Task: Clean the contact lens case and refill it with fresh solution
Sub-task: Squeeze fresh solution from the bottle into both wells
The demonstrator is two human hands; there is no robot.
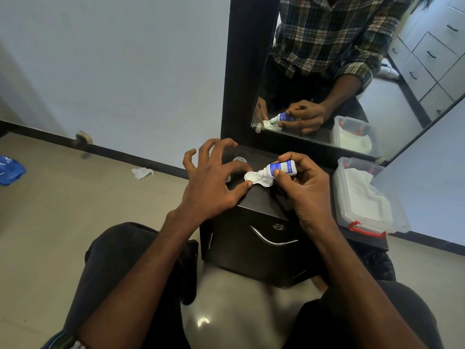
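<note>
A white contact lens case (253,178) lies open on top of a low dark cabinet (254,205). My left hand (214,182) pinches the case's left well between thumb and forefinger, its other fingers spread. My right hand (305,187) holds a small blue-and-white solution bottle (279,169) tilted sideways, its white nozzle pointing down-left over the case. A clear round cap (239,159) lies on the cabinet top behind the case. Another small white cap (228,179) peeks out under my left hand.
A clear plastic box (367,197) with red latches and white tissue inside stands at the cabinet's right. A black-framed mirror (327,71) leans behind. On the floor to the left lie a crumpled tissue (142,172) and a blue bag (10,170). My knees flank the cabinet.
</note>
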